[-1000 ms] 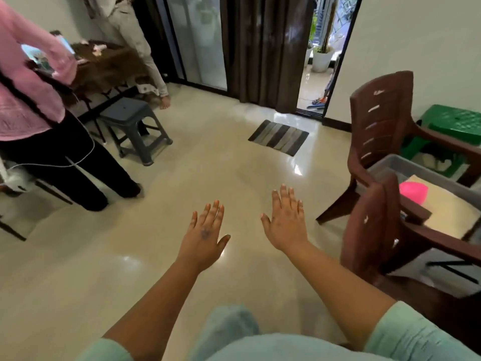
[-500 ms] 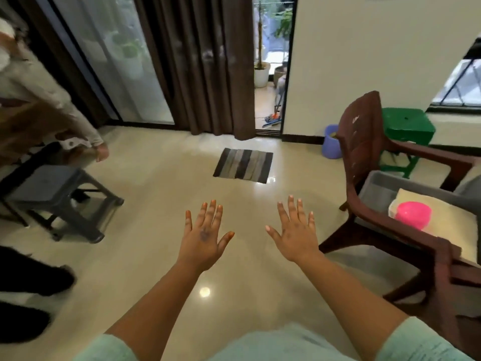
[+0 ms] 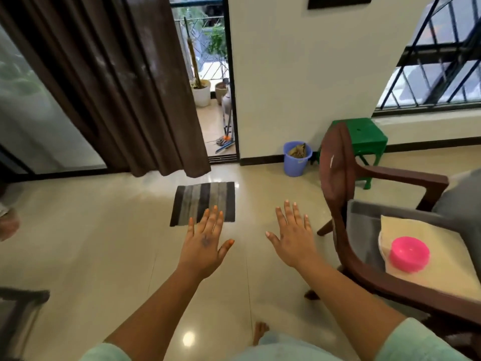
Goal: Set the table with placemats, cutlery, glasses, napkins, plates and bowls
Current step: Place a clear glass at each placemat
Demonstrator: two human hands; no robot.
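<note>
Cream tile floor (image 3: 78,256) fills most of the view, and nothing on it belongs to the table setting. At the far left a brown curtain (image 3: 125,87) hangs beside a glass door; in front of it, near the middle of the floor, lies one striped mat (image 3: 205,196), a doormat rather than a placemat.

Two hands are held out over the floor, palms down. The left hand (image 3: 204,244) has its fingers straight and slightly spread and holds nothing. The right hand (image 3: 292,235), just beside it, is likewise flat and spread, with nothing in it.

Further right, one blue bucket (image 3: 296,158) stands against the wall, then one green stool (image 3: 361,136), then one brown armchair (image 3: 346,204). On the chair seat sits a grey tray (image 3: 364,230) holding one cream placemat (image 3: 416,230), with one pink bowl (image 3: 408,254) resting on it, toward the placemat's near edge. No cutlery, glasses, napkins or plates show, and no worktop is in view.

By my reading the setting has not begun; this looks like the start, with the supplies unlifted. The next move likely calls for turning right, reaching into the tray, and carrying the bowl and placemat to wherever the table stands.
</note>
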